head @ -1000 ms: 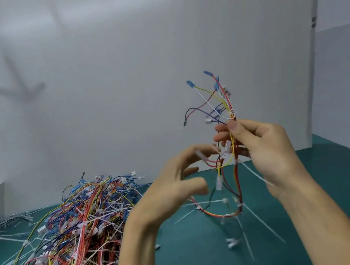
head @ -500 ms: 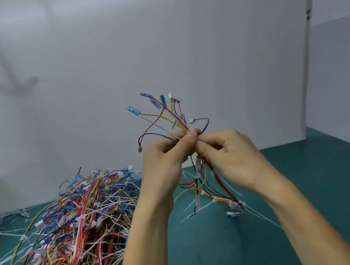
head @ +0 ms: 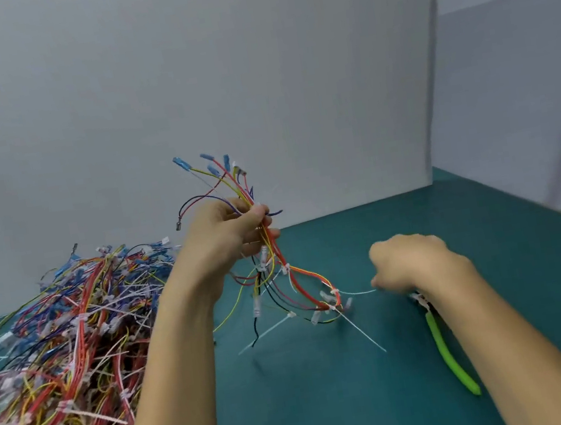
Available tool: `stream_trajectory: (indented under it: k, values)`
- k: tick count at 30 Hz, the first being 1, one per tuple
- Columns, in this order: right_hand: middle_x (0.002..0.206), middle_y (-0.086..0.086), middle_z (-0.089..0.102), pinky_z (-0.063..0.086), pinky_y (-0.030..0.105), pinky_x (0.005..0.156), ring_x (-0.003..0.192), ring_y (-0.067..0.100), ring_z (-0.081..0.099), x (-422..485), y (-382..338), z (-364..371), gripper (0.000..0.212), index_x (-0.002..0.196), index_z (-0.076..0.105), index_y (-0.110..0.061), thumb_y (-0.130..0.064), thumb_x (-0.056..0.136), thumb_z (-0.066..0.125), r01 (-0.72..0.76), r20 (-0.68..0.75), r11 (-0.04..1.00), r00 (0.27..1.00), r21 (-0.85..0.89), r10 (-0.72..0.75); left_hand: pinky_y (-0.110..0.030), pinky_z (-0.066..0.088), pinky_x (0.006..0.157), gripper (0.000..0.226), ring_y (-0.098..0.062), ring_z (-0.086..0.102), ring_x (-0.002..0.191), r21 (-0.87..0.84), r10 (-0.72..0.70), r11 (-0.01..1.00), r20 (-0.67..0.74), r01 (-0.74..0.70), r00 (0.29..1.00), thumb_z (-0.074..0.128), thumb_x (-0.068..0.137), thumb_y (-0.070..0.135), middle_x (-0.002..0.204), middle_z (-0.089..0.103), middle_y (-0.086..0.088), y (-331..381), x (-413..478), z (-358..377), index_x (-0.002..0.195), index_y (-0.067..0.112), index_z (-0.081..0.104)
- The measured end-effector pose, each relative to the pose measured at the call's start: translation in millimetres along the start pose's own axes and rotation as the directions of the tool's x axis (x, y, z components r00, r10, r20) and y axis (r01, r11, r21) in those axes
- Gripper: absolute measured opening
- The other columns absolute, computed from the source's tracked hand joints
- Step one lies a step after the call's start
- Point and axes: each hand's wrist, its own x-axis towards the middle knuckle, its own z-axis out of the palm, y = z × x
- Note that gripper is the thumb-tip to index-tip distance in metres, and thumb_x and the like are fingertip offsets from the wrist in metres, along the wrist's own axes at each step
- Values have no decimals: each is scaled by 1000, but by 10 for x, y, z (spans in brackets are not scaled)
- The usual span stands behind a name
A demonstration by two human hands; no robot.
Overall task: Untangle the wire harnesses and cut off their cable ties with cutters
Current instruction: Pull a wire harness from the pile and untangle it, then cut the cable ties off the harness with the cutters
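The wire harness point(head: 272, 250) I'm working on hangs clear of the worktop point(head: 339, 405), clamped in my left hand point(head: 220, 238). Its fingers point(head: 257, 213) are curled tight round the bundle partway along, so the blue terminals fan out above them and the red, yellow and black leads droop below, where the white cable ties point(head: 286, 269) dangle in the open with their long tails sticking out. I read that grip as deliberate: held high, the strands fall apart under their own weight and each tie shows itself for the blade. My right hand point(head: 413, 261) is low, down and to the right of those fingers, just above the worktop. It is blurred, and I cannot tell whether its curled fingers pinch anything, though a thin white tail runs toward them. The green-handled cutters point(head: 448, 354) lie on the worktop just under that wrist, handles toward me, so I judge picking them up comes next. The pile of harnesses point(head: 54, 351) sits well to the left of the holding fingers, apart from the one in hand.
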Motion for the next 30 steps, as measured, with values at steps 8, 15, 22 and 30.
stream_trajectory:
  k: [8,15,22,30]
  values:
    - [103,0,55,43,32,77,93,21,57,-145,339,355,27,108,51,-15,-36,91,58,-212,216,973,958,87,189,-31,61,71,19,-18,73,72,98,12,995,73,-19,997,59,97,8,84,71,-10,31,-51,87,103,-10,64]
    - [101,2,57,38,34,74,95,26,52,16,84,494,25,80,45,-17,-32,100,46,-127,-56,975,989,180,139,-23,60,62,23,-14,73,72,99,7,995,122,-19,993,59,97,9,88,70,-14,48,-65,126,107,-11,63]
    - [140,8,45,41,40,93,128,30,42,27,211,544,71,133,44,-14,-62,83,62,-171,52,962,985,213,163,-29,62,71,18,-16,74,79,-24,8,1000,71,-6,997,65,92,10,88,72,-13,4,-37,59,101,-5,69]
    - [128,14,51,36,34,78,112,34,48,28,92,572,40,116,49,-10,-44,96,48,-93,3,983,996,158,94,-25,60,70,11,-20,75,79,-291,1,957,46,12,999,65,88,3,83,75,-9,57,-51,-52,93,2,74]
